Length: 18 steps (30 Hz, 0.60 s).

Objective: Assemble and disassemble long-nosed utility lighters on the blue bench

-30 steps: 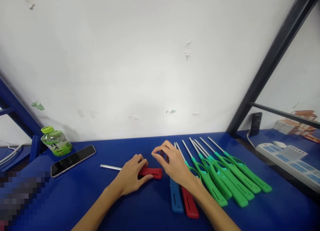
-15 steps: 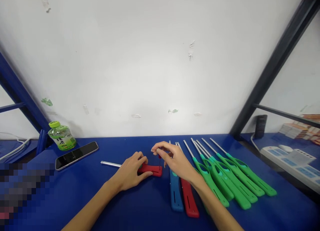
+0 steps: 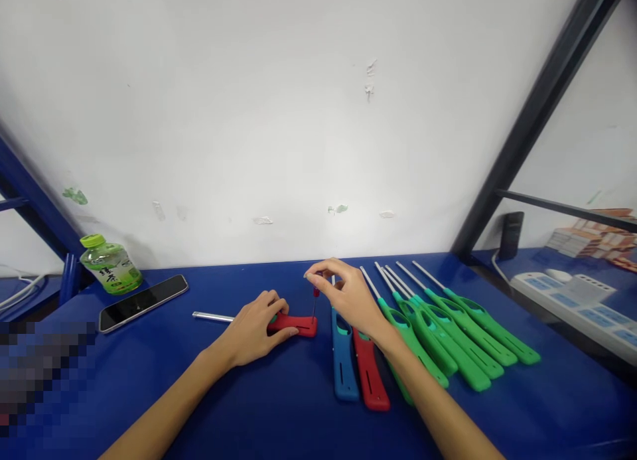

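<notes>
So the left hand (image 3: pixel 256 330) has its fingers and thumb round a red lighter (image 3: pixel 304 326), held flat to the table, long axis running sideways, metal tube poking out left and handle butt to the right. Right hand (image 3: pixel 351 297) is pinching a slim screwdriver (image 3: pixel 316 292), near upright right over that butt, tip looks to be on it. Blue lighter (image 3: pixel 344 374) and second red lighter (image 3: pixel 371 377) crowd in under the right wrist, green lighters (image 3: pixel 462 340) further right, phone (image 3: pixel 142 304) and bottle (image 3: pixel 112 267) well off left, nothing blocking the tip
</notes>
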Tool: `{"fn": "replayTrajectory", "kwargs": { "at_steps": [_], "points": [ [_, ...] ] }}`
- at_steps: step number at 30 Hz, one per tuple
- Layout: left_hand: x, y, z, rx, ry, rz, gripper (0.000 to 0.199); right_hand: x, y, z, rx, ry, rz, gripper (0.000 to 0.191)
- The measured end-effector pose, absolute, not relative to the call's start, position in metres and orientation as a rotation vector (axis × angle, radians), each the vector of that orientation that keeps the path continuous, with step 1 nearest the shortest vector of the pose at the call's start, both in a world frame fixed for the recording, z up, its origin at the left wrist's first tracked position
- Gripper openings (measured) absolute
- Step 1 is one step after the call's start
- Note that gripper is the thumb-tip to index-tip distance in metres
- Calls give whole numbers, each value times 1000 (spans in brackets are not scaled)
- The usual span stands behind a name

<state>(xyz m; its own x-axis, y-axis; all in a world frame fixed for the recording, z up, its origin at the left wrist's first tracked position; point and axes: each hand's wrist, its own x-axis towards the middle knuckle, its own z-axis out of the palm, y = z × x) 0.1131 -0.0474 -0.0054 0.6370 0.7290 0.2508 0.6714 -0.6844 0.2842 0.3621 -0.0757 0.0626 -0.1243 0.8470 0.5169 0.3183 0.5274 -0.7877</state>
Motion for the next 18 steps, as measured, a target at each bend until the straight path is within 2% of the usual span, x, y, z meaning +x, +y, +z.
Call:
{"fn": "replayTrajectory", "kwargs": {
  "at_steps": [9,14,18],
  "points": [
    [113,-47,-7,2681,1176,528,34,362,-79,66,-985,-1720,610,12],
    [113,-46,-8,2684,1175,531,33,363,-82,68,-937,-1755,713,23],
    [113,-45,-9,2678,1173,538,33,361,-83,66,-937,-1707,770,16]
  ]
}}
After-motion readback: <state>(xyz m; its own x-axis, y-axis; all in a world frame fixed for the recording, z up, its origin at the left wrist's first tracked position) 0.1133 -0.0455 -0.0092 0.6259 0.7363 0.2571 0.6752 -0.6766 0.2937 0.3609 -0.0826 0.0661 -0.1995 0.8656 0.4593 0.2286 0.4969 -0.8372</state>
